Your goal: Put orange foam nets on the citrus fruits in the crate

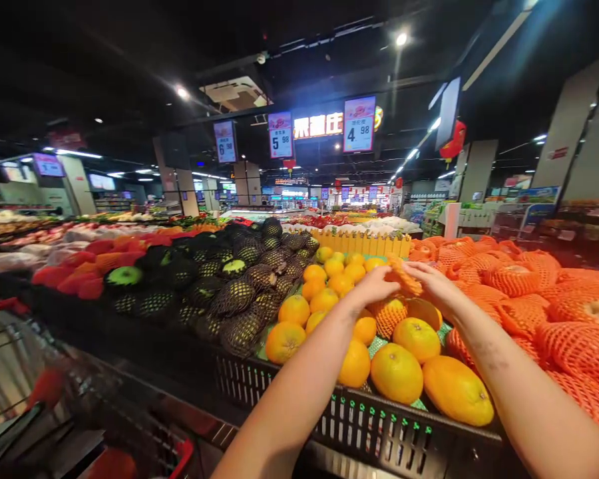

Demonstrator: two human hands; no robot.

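Observation:
Both arms reach over a black crate of oranges. An orange foam net is between my two hands, above the fruit. My left hand grips its left side, with the fingers closed and pointing right. From the other side, my right hand has its fingers closed on the same net. Whether a fruit is inside the net I cannot tell. Just beneath lies an orange in a netted sleeve. Bare oranges surround it, with a longer yellow-orange fruit at the front right corner.
Dark-netted fruit is heaped left of the crate, and orange-netted fruit at the right. A yellow picket divider stands behind. A shopping cart is at lower left. Price signs hang overhead.

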